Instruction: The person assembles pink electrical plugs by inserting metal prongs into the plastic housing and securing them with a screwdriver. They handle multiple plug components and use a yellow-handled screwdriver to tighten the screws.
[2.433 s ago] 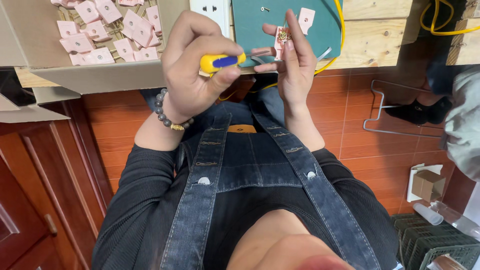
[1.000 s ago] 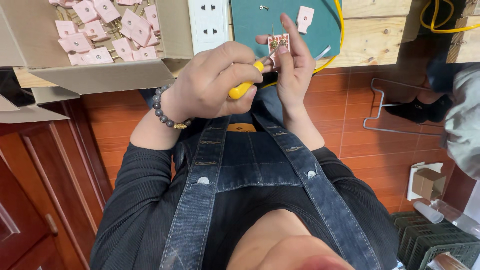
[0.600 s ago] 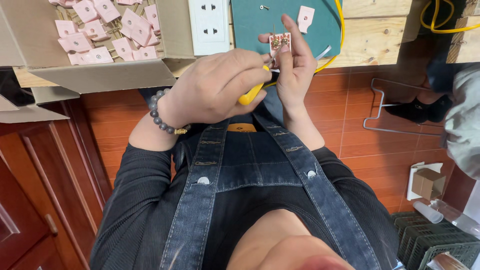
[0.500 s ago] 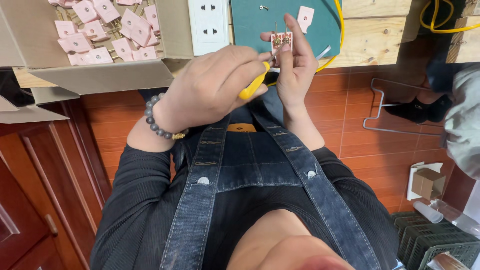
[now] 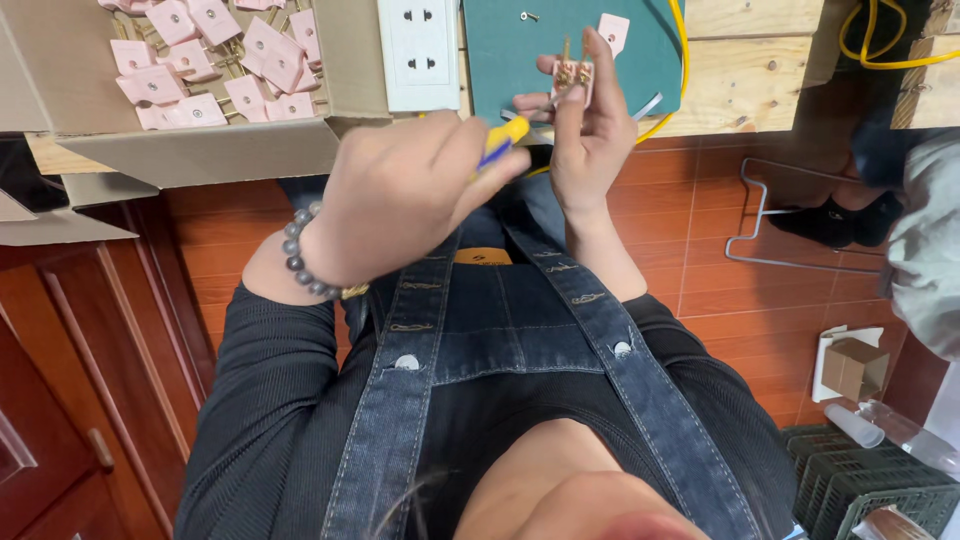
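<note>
Gripping a yellow-handled screwdriver (image 5: 505, 140), the person's left hand (image 5: 400, 195) is clenched, the tool's long axis running up and rightward toward a small pink socket insert (image 5: 572, 76) pinched upright in the right hand (image 5: 590, 140), just beside it. Behind, a cardboard box (image 5: 200, 150) holds many pink inserts (image 5: 215, 60).

cardboard box (image 5: 200, 150) left of hands, green mat (image 5: 520, 60) open beyond
</note>
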